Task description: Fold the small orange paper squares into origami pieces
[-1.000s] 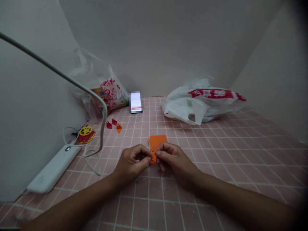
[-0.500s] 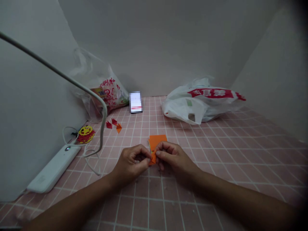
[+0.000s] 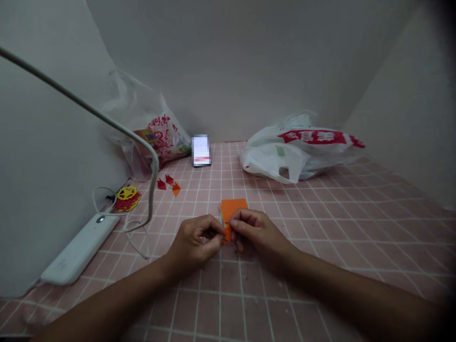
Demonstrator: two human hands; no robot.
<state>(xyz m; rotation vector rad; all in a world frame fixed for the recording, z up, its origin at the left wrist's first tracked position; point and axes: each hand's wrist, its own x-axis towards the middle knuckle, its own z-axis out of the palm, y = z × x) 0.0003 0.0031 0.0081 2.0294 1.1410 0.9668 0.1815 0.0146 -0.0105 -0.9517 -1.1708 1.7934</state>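
Observation:
A small folded piece of orange paper [image 3: 227,233] is pinched between my two hands over the middle of the tiled surface. On its left side, the thumb and index finger of my left hand [image 3: 199,240] close on its edge. My right hand [image 3: 254,230] grips it from the other side, fingertips covering its upper right part. Just beyond the hands lies a stack of square orange paper [image 3: 233,209], its near end partly behind my right fingers. Farther left rest two small red folded papers [image 3: 161,184] and an orange folded paper [image 3: 176,189].
A white power strip [image 3: 78,249] with a looping cable [image 3: 151,190] runs along the left wall. Near it lie yellow and red cutouts [image 3: 127,197]. At the back stand a clear plastic bag [image 3: 142,109], a lit phone [image 3: 201,150] and a white plastic bag [image 3: 274,152].
The folded paper has turned slightly between my fingertips, and less of it shows now. My right thumb and index finger have shifted a little; both hands stay in nearly the same place.

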